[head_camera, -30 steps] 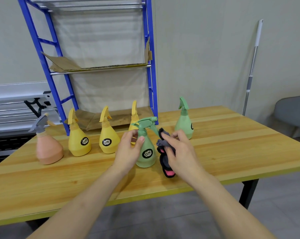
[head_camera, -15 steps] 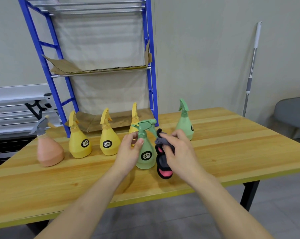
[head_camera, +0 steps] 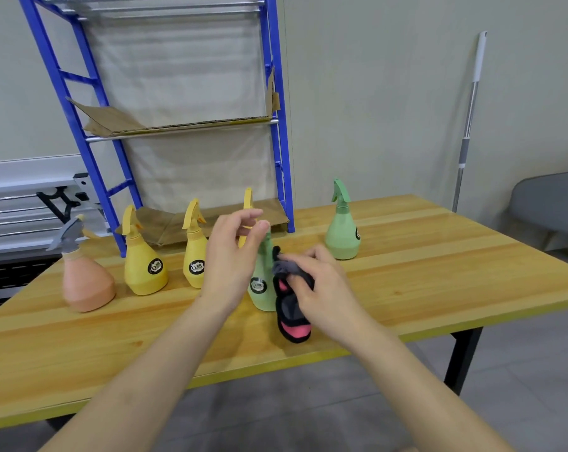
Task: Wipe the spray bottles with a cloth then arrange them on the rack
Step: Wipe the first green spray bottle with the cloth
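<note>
A light green spray bottle (head_camera: 260,290) stands on the wooden table (head_camera: 439,275) near its front edge. My left hand (head_camera: 232,256) grips its top, and the spray head is hidden behind my fingers. My right hand (head_camera: 318,283) holds a grey, black and pink cloth (head_camera: 292,316) against the bottle's right side. Two yellow bottles (head_camera: 144,270) (head_camera: 194,261) and a pink bottle with a grey head (head_camera: 85,283) stand to the left. A third yellow bottle (head_camera: 248,199) shows behind my left hand. Another green bottle (head_camera: 343,238) stands to the right.
The blue metal rack (head_camera: 277,125) stands at the table's back, its shelves lined with cardboard (head_camera: 178,127). A mop pole (head_camera: 470,119) leans on the wall at the right, beside a grey chair (head_camera: 550,203). A grey metal frame lies at the far left.
My left hand has slid up from the green bottle's neck to its spray head. My right hand keeps the cloth against the bottle's side.
</note>
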The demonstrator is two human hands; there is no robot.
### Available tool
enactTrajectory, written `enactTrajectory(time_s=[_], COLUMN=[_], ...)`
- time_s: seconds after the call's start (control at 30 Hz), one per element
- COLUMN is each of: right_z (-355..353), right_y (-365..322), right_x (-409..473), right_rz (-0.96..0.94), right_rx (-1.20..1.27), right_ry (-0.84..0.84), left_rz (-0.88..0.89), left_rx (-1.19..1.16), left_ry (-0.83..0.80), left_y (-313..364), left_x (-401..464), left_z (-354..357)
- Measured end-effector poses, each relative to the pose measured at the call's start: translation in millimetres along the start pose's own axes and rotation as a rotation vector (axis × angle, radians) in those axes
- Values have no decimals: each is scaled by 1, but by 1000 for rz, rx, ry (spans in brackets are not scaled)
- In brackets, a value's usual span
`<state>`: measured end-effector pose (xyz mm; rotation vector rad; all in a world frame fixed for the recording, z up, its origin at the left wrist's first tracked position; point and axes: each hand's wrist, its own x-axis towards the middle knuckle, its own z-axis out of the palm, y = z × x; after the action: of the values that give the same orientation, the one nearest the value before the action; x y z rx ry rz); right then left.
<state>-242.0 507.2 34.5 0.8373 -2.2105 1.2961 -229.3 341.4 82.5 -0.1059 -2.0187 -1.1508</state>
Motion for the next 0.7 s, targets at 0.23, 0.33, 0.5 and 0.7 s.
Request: enactTrajectory(time_s=[0.23, 0.33, 0.5, 0.7], right_z=[4, 4, 15, 30], right_y=[-3, -1, -8, -20], right_x=[-1, 1, -2, 19], right_rz=[12, 12, -95, -285], right_rx=[56, 52, -72, -265], right_ry=[42, 77, 118, 205], left_rz=[-15, -129, -242, -158], left_rx=[85, -72, -268, -244], left_ry=[4, 27, -12, -115], left_y=[7, 0, -7, -9], left_x=[3, 6, 11, 12], left_z=[-11, -19, -23, -19])
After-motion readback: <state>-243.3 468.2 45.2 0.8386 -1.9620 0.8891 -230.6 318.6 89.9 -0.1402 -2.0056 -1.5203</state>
